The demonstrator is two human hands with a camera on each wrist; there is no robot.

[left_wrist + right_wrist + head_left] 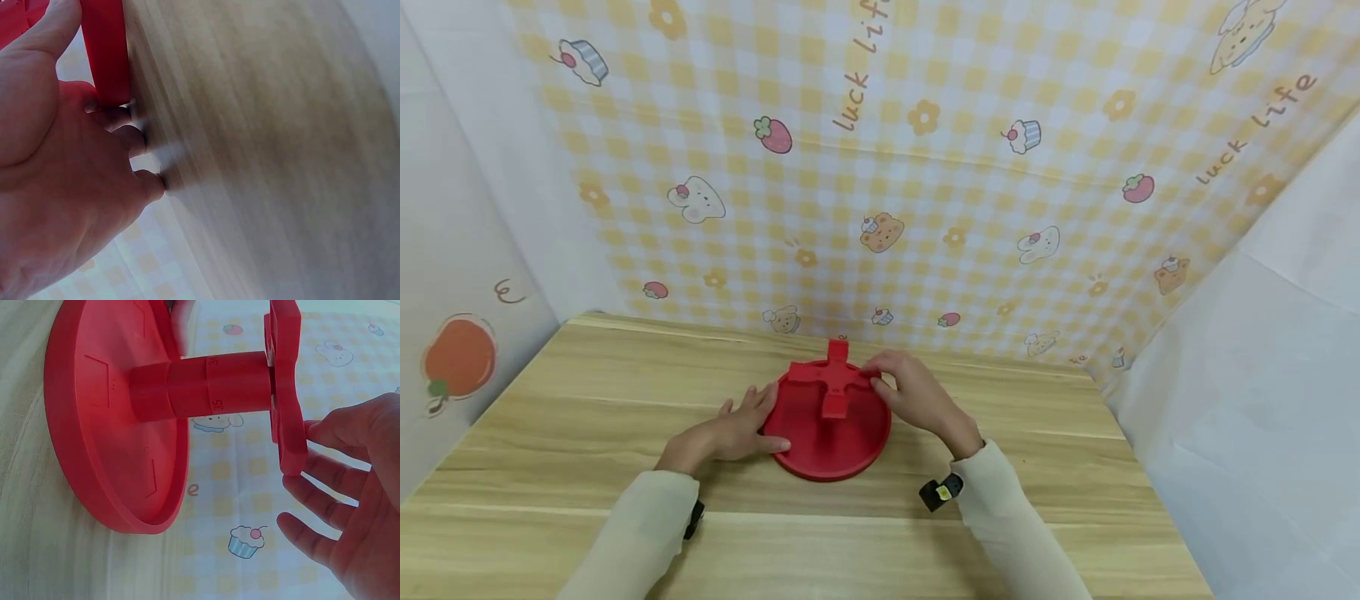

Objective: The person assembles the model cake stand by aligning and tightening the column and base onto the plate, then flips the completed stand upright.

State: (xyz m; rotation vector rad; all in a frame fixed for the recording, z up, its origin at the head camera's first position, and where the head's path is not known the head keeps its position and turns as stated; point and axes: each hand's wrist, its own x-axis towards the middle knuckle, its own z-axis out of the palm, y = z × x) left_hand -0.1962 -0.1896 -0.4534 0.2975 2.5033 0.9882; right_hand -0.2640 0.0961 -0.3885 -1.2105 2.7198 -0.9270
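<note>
A red plastic stand has a round, rimmed base (827, 458) on the table, a short column (219, 386) marked with numbers such as 35, and a cross-shaped top (836, 379). At the left edge, my left hand (739, 427) holds the base, thumb over the rim and fingers along its outer side. Those fingertips (153, 186) reach down to the tabletop in the left wrist view. My right hand (917, 396) pinches the end of the cross's right arm (292, 450) between thumb and fingers. Its remaining fingers spread below that arm.
The wood-grain table (820, 550) meets a yellow checked cloth wall (925, 200) close behind the stand. White cloth (1262, 400) hangs along the right side, with another pale cloth (452, 225) at the left. A dark wrist device (940, 492) sits by the right sleeve.
</note>
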